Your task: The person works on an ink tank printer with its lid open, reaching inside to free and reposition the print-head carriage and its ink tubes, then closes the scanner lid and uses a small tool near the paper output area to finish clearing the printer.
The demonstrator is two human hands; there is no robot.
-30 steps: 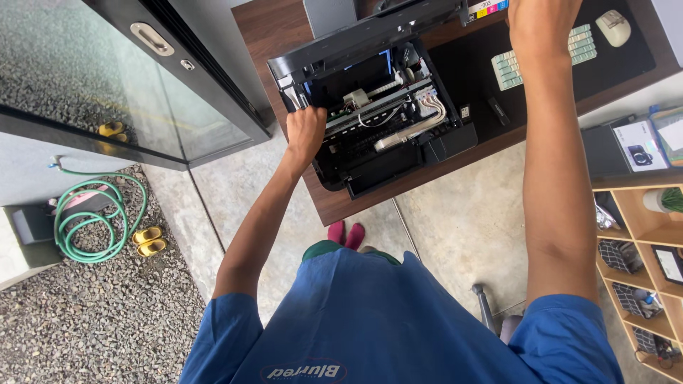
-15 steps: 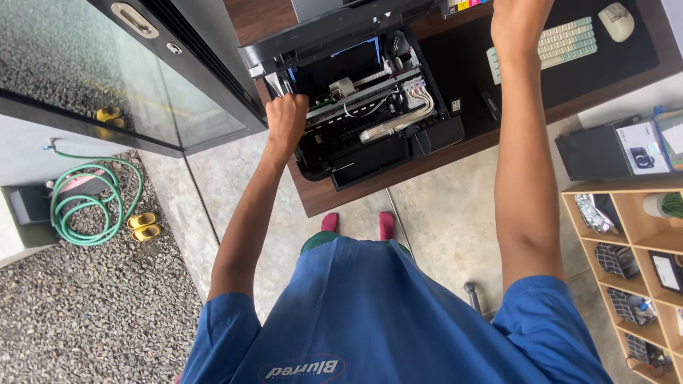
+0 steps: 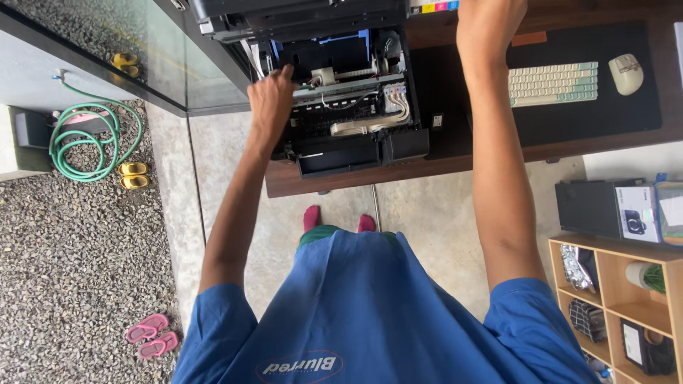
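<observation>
Printer: my opened black printer (image 3: 341,107) sits at the desk's (image 3: 569,146) front left corner.
Left hand (image 3: 269,99): fingers curled loosely, reaching into its left side.
Right hand (image 3: 487,25): holds up the lid (image 3: 299,16); finger state, I cannot tell.

head camera, looking steeply down, near

A home office is showing here: a wooden desk (image 3: 341,181) is carrying a printer (image 3: 348,107) and keyboard (image 3: 553,83), with a garden hose (image 3: 89,142) lying outside.
</observation>
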